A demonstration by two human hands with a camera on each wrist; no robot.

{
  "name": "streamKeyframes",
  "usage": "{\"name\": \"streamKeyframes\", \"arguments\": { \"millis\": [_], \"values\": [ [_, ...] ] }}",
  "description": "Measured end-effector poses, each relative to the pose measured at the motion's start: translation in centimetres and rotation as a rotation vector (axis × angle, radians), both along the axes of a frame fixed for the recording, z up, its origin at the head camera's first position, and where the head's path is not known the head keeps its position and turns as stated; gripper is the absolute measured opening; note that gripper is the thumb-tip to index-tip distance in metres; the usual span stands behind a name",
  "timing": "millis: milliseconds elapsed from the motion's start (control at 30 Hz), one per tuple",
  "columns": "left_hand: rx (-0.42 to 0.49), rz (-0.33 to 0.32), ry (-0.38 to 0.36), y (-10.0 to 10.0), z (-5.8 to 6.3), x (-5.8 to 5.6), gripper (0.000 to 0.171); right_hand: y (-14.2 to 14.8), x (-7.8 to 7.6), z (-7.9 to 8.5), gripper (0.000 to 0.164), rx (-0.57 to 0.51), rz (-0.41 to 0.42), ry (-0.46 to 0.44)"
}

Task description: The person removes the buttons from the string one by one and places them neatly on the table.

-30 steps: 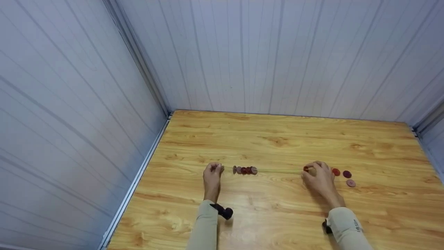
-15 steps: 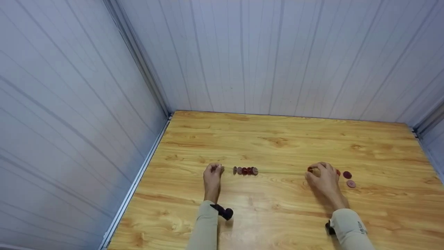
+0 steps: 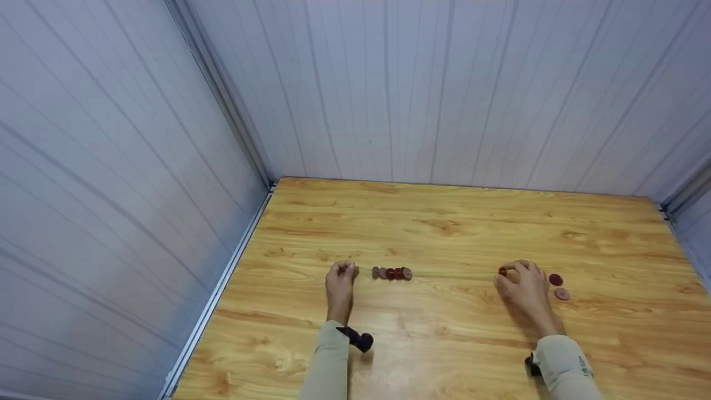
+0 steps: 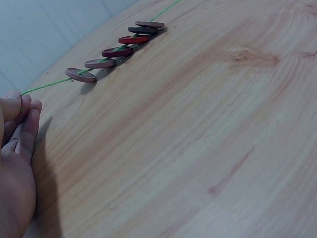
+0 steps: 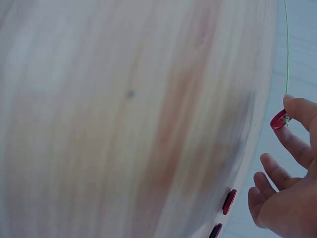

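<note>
My left hand [image 3: 339,280] pinches one end of a thin green string [image 4: 49,86] between thumb and fingertips. Several buttons [image 3: 391,273] in mauve, red and dark tones hang in a row on the string, just right of that hand. Off to the right, my right hand [image 3: 524,286] pinches a red button [image 5: 280,120] between thumb and index finger, its other fingers spread loosely. The string's far end reaches this button, with a short bit of green showing at its holes. Near the right hand a dark red button [image 3: 556,279] and a mauve button [image 3: 562,294] lie flat.
Another loose red button [image 5: 229,202] lies on the wooden table [image 3: 444,344], hidden behind the right hand in the head view. Pale panel walls [image 3: 422,89] rise at the back and sides. Both wrists carry a small black camera [image 3: 361,340].
My right hand has shifted a little to the right with the red button and now covers the loose red button in the head view. The left hand stays put.
</note>
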State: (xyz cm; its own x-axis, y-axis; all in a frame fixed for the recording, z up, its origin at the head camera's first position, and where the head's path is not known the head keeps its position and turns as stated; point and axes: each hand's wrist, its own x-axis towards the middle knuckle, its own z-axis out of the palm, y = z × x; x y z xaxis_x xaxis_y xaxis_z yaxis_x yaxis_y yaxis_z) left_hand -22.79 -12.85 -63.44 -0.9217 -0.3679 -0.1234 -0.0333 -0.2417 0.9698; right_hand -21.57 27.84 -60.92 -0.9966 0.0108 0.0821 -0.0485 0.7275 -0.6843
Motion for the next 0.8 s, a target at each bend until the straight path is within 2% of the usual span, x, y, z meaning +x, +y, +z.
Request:
{"name": "streamKeyframes", "arguments": {
  "millis": [267,500,800],
  "values": [
    [-0.036,0.004,-0.007,0.0,-0.1,-0.1,0.013,0.4,0.0,0.0,0.039,0.007,-0.023,-0.009],
    [-0.010,0.007,0.000,0.0,-0.2,-0.1,0.013,0.8,0.2,-0.1,0.040,-0.002,-0.029,0.006],
    [0.014,0.012,0.008,0.0,-0.3,-0.2,0.013,1.3,0.4,-0.1,0.040,-0.036,-0.042,-0.021]
  ]
}}
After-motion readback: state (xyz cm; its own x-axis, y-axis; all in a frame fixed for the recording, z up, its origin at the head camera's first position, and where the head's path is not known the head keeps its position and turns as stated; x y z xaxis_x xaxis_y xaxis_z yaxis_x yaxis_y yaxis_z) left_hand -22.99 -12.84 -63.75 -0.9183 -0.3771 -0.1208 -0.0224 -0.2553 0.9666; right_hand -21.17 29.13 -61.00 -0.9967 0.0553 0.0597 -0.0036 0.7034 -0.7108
